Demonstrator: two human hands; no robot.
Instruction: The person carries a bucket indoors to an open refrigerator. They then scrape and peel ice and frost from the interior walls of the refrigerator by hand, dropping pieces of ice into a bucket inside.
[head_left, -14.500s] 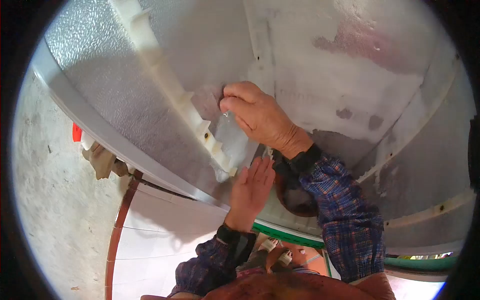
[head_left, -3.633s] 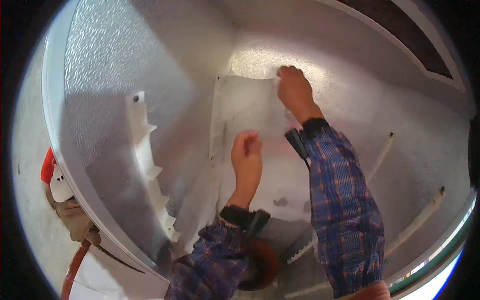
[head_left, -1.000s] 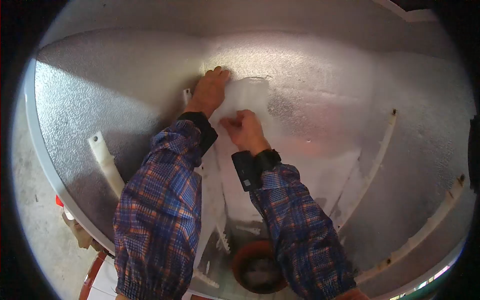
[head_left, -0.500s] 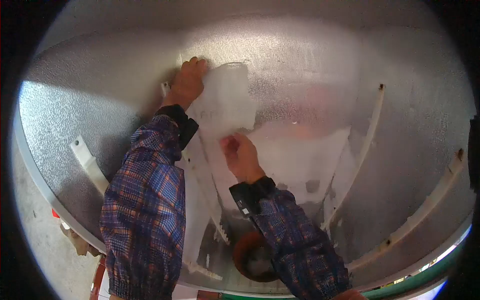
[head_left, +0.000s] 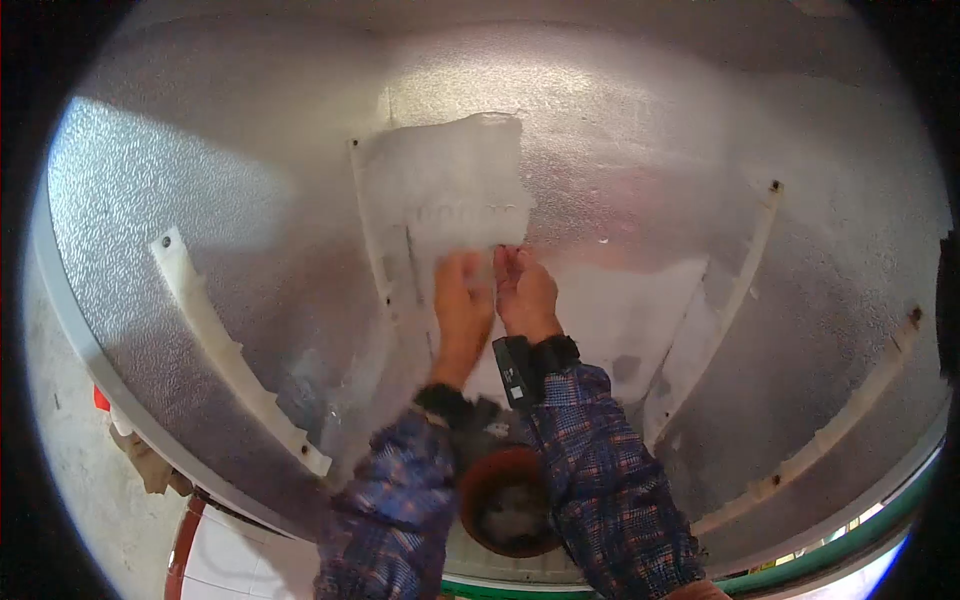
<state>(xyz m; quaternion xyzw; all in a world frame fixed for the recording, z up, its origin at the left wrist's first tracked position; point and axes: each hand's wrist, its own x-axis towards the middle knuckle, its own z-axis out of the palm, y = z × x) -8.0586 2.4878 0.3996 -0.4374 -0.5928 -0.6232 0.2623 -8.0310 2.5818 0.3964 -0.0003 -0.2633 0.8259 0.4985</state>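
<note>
My left hand [head_left: 463,318] is raised beside my right hand, its fingers smeared by motion. My right hand [head_left: 527,292] has its thumb and fingers pressed together in a pinch; whatever may be between them is too small to make out. Both hands are in front of a smooth pale patch [head_left: 450,165] on a curved, textured silvery wall [head_left: 640,130]. A row of faint rounded marks runs along the lower part of that patch. Dark bands circle both wrists, and each forearm wears a plaid sleeve.
Pale strips [head_left: 225,345] with dark fastener holes run up the wall on both sides. Below, between the forearms, is a reddish-brown round rim [head_left: 468,500]. A light curved edge [head_left: 90,345] bounds the shell at left, with concrete floor [head_left: 65,440] beyond it.
My left hand has come down and right from the upper wall to beside my right hand. My right hand has shifted slightly right and stays pinched.
</note>
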